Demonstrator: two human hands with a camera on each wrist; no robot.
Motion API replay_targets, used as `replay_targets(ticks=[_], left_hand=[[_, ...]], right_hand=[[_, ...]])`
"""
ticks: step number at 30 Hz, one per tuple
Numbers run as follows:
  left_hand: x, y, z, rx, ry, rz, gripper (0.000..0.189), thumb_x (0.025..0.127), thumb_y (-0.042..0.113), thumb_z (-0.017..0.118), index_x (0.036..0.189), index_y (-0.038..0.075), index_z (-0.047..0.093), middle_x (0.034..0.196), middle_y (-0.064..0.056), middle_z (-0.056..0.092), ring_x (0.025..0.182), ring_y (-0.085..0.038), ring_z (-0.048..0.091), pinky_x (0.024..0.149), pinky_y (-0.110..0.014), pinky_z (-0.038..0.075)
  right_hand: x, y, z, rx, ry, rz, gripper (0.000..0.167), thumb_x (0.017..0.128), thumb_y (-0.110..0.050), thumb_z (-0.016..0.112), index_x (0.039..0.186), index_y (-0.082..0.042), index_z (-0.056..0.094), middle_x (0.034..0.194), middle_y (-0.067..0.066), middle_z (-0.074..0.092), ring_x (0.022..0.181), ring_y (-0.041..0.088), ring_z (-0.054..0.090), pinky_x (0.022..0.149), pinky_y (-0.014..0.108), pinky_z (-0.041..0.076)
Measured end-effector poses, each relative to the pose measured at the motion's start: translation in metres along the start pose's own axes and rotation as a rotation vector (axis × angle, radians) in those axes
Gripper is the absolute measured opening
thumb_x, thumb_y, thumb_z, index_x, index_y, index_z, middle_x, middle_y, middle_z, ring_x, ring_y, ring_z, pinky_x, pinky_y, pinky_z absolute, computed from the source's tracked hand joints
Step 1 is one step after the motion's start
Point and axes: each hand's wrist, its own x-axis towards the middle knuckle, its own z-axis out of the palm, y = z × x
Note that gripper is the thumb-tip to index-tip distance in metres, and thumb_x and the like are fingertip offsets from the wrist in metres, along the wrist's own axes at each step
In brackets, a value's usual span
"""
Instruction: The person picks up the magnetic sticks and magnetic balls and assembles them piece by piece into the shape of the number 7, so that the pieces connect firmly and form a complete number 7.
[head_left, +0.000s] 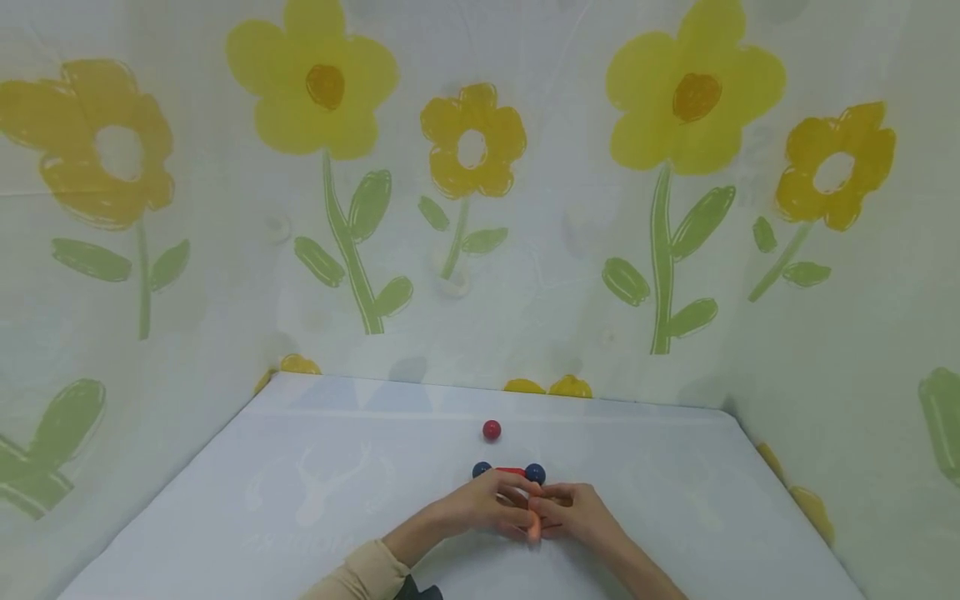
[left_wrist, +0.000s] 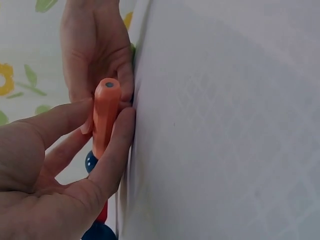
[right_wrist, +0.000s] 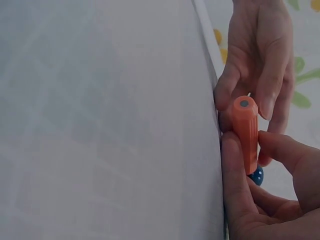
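Head cam: L hand (head_left: 480, 504) + R hand (head_left: 581, 512) meet at near side of white bench (head_left: 337, 467), both working one orange bar (head_left: 535, 529). Grip, both sides: narrow; each pinches the bar betw. thumb & fingers, L from its side, R from the other. Bar lies roughly lengthwise toward wearer, its far end at or just beside R navy ball (head_left: 535, 473); can't tell if touching, fingers crowd it. That ball sits at one end of red rod (head_left: 512, 471), L navy ball (head_left: 482, 469) at the other. Red ball (head_left: 491, 430) loose, farther back on bench, apart from the rest. Step in hand (judgmt): lining up bar w/ R navy ball; next move prob. calls for steady two-sided hold, bar end square to ball, light push w/o rolling the rod assy. Mat'ls: bar looks like matte plastic, faceted, long ridges, dk round inset (left_wrist: 109, 84) in near end (magnet? unconf.). Balls smooth, glossy, w/ small highlights. Bench top pale, faint sheen, ghostly pattern. Backdrop sheet (head_left: 525, 292) thin-looking, printed w/ yellow flowers & green stems.
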Motion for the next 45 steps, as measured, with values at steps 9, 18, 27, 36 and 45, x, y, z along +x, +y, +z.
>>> replay_targets(ticks=[9,18,27,36,45], left_hand=[[0.001,0.003,0.004,0.005,0.042,-0.021,0.031,0.087,0.022,0.075,0.117,0.019,0.069,0.115,0.002,0.069,0.099,-0.014,0.065,0.083,-0.030,0.057],[0.001,0.002,0.008,-0.009,0.048,-0.026,0.032,0.085,0.021,0.077,0.117,0.019,0.070,0.110,0.003,0.070,0.093,-0.012,0.065,0.079,-0.027,0.057],[0.005,0.000,0.008,0.003,0.070,-0.027,0.030,0.086,0.019,0.076,0.115,0.015,0.070,0.107,0.003,0.070,0.093,-0.010,0.065,0.075,-0.025,0.057],[0.004,0.002,0.009,0.014,0.108,-0.075,0.028,0.085,0.019,0.076,0.113,0.016,0.072,0.104,0.002,0.069,0.092,-0.014,0.062,0.078,-0.027,0.055],[0.004,0.002,0.011,0.012,0.124,-0.081,0.028,0.084,0.017,0.077,0.112,0.017,0.072,0.104,0.001,0.070,0.092,-0.015,0.061,0.078,-0.027,0.054]], right_hand=[[0.002,-0.001,-0.002,-0.009,-0.005,0.002,0.071,0.087,-0.041,0.072,0.131,0.011,0.053,0.109,0.019,0.072,0.084,0.022,0.074,0.072,0.031,0.060],[-0.005,0.000,-0.003,-0.109,-0.013,0.010,0.086,0.084,-0.060,0.066,0.131,0.010,0.054,0.098,0.013,0.074,0.078,0.019,0.072,0.072,0.030,0.060],[-0.027,-0.013,-0.019,-0.378,0.062,-0.197,0.049,0.086,-0.040,0.073,0.119,-0.005,0.066,0.084,-0.002,0.072,0.072,0.011,0.064,0.062,0.029,0.055],[-0.040,-0.015,-0.044,-0.766,0.340,-0.154,0.041,0.078,-0.031,0.081,0.111,-0.010,0.070,0.095,0.002,0.069,0.087,0.019,0.064,0.077,0.043,0.056],[-0.040,-0.001,-0.056,-0.804,0.309,-0.078,0.037,0.075,-0.030,0.082,0.105,-0.009,0.072,0.093,0.002,0.068,0.085,0.020,0.064,0.074,0.042,0.055]])
